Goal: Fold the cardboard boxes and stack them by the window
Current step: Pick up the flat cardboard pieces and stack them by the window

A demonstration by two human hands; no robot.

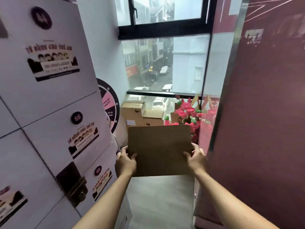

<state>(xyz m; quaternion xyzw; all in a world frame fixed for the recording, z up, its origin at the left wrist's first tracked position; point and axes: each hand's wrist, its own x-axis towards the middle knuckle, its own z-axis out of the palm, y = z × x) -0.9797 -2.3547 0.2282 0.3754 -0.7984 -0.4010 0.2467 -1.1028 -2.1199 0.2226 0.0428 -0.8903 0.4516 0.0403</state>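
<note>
- A person's two bare forearms reach forward down a narrow passage, above a pale floor [158,195].
- The left hand [126,161] grips the left edge of a flat brown cardboard box [159,150], thumb curled over its top face; the right hand [195,157] pinches the right edge, fingers [187,155] lying on the card.
- Left of the fingers stands a wall of white lockers [49,96] bearing printed stickers; right of them, a dark red panel [264,113].
- Beyond the fingers, stacked cardboard boxes [137,114] sit beside pink artificial flowers [186,111] at the foot of the window [165,63].
</note>
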